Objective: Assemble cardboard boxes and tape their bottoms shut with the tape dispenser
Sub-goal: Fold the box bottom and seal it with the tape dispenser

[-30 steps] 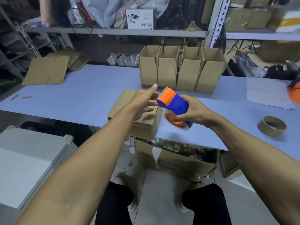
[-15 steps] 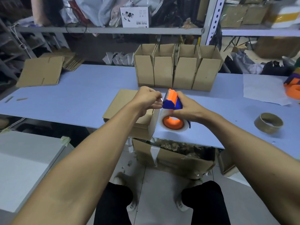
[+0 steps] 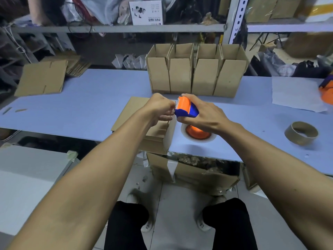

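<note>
My right hand (image 3: pixel 203 114) grips the blue and orange tape dispenser (image 3: pixel 185 108), whose clear tape roll (image 3: pixel 197 135) hangs below it over the table's front edge. My left hand (image 3: pixel 158 109) is right beside the dispenser's orange head, its fingers curled and pinching at the tape end by the cutter. Under both hands lies a stack of flat cardboard boxes (image 3: pixel 133 112), with a strip of clear tape hanging over its right edge. Several assembled boxes (image 3: pixel 196 76) stand open-topped in a row behind it.
The blue table (image 3: pixel 90 98) also carries a flat cardboard sheet (image 3: pixel 42 80) at far left, an empty tape core (image 3: pixel 301 133) at right, a white sheet (image 3: pixel 295 92) and another orange dispenser (image 3: pixel 327 89) at the right edge. A scrap-filled carton (image 3: pixel 194 172) sits under the table.
My left hand's fingers have gone from straight to curled at the dispenser's head. My right hand has tilted the dispenser more upright, bringing the roll below it.
</note>
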Motion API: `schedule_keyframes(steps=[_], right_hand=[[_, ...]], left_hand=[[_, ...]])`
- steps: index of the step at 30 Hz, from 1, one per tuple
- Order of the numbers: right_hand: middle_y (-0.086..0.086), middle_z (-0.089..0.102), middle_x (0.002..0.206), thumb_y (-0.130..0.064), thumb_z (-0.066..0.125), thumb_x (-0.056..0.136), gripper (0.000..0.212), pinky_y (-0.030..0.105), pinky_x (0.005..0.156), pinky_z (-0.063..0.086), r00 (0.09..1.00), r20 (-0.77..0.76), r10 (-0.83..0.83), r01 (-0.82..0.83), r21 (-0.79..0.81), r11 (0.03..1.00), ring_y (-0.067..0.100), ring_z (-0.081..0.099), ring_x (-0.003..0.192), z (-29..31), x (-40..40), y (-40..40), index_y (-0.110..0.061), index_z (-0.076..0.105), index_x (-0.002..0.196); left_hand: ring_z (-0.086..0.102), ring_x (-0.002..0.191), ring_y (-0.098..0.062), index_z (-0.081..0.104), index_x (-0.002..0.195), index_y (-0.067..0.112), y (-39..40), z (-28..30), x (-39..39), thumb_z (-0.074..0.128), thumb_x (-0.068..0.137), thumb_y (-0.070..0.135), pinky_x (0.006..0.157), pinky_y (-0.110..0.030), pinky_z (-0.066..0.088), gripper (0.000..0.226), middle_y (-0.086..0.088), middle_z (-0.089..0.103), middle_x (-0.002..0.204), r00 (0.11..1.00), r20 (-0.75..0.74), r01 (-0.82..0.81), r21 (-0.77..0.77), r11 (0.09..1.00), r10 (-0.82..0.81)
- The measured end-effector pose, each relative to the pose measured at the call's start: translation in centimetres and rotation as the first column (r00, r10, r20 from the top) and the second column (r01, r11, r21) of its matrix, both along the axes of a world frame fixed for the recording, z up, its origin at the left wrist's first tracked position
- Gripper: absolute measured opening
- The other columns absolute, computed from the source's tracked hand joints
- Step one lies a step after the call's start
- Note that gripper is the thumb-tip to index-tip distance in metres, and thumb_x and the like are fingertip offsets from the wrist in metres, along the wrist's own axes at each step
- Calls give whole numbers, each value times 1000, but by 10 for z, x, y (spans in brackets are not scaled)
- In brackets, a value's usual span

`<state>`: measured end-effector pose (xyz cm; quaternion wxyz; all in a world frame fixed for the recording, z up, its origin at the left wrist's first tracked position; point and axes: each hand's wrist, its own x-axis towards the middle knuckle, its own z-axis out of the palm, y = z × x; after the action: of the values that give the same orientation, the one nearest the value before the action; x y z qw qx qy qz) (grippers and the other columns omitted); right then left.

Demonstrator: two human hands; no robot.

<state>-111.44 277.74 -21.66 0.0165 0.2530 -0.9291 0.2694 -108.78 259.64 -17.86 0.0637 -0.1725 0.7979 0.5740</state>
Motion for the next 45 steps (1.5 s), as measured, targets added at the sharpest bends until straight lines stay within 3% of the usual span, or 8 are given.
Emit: schedule_keyframes(steps=[8,12,18,22,30,38,43,45], right_hand=[[-8,56,102,-70,59,79,63,36,71,39,999,-24,-27,26,-12,1000,26,52,91,2,-1,-2,-44,37,132],[-10,58,103,-70,61,78,61,35,70,35,997,-78,-3,7,52,999,24,51,89,1,-2,0,-43,38,128],[-5,62,109,-72,60,76,58,36,70,37,996,-92,10,6,165,986,25,51,89,-3,-8,15,-43,40,121],[-5,61,106,-73,58,77,57,35,67,37,996,-77,46,-30,193,981,26,53,87,-2,-15,12,-42,40,121],[-2,61,103,-75,55,77,62,33,67,36,995,-88,49,-21,298,954,26,54,86,-19,-27,11,-42,39,127],[-2,61,101,-75,54,77,63,34,68,38,996,-87,38,-7,333,943,26,53,86,-29,-36,9,-42,39,128],[-3,61,104,-72,55,78,63,33,67,35,995,-93,41,-5,356,934,26,52,86,-34,-38,3,-41,38,131],[-3,60,105,-73,54,80,65,33,68,36,994,-95,47,-9,365,931,25,52,86,-35,-39,3,-40,37,133]], left_hand=[[55,62,-16,69,85,-4,0,-1,-5,56,95,4,57,-24,55,18,-12,60,74,998,-68,-7,-82,997,2],[52,67,-24,57,68,5,0,-10,-10,55,95,2,64,-31,55,27,-12,55,74,992,-111,-83,-162,983,65],[57,58,-26,59,76,10,-14,-19,-17,50,89,2,71,-49,61,17,-12,49,75,981,-143,-168,-306,937,129],[66,64,-31,58,73,10,-18,-28,-18,50,87,4,72,-48,61,18,-9,54,71,980,-134,-189,-387,902,148],[58,97,-29,52,80,22,-32,-46,-22,51,99,26,72,-32,39,19,-4,65,103,995,-95,-91,-679,728,36],[50,84,-29,50,99,18,-27,-57,-23,43,100,22,70,-33,32,8,-4,65,107,984,-159,-96,-840,534,-74],[58,91,-34,51,99,13,-23,-64,-22,46,98,24,64,-36,33,12,-10,65,101,974,-167,-113,-944,309,-155],[54,103,-33,52,109,12,-27,-65,-20,48,97,36,75,-40,36,26,-8,65,106,979,-186,-142,-920,366,-88]])
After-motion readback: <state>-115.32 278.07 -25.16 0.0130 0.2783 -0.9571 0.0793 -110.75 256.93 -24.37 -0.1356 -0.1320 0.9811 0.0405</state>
